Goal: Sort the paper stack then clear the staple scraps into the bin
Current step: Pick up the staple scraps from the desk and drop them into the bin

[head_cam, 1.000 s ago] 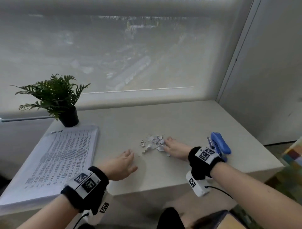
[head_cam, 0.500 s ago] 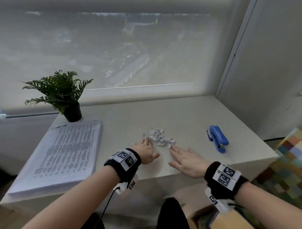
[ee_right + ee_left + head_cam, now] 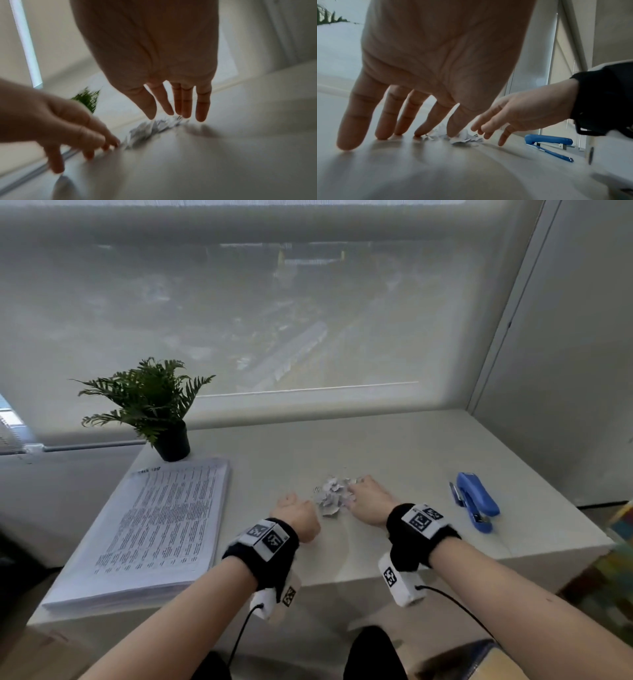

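Observation:
A small heap of torn paper and staple scraps (image 3: 330,497) lies mid-table, between my two hands. My left hand (image 3: 297,510) stands just left of the heap with straight fingers (image 3: 426,127) pointing down, tips on the table at the scraps (image 3: 462,136). My right hand (image 3: 367,497) is at the heap's right side, fingers (image 3: 185,106) straight and spread, tips at the scraps (image 3: 154,128). Neither hand holds anything. The printed paper stack (image 3: 161,529) lies at the table's left. No bin shows in any view.
A blue stapler (image 3: 478,501) lies at the right of the white table (image 3: 394,453), also seen in the left wrist view as the stapler (image 3: 547,140). A potted fern (image 3: 154,402) stands at the back left. The table's front edge runs just under my wrists.
Both hands have closed in on the scrap heap from either side; the right hand moved forward from the front edge, the left moved right. The heap looks more bunched together.

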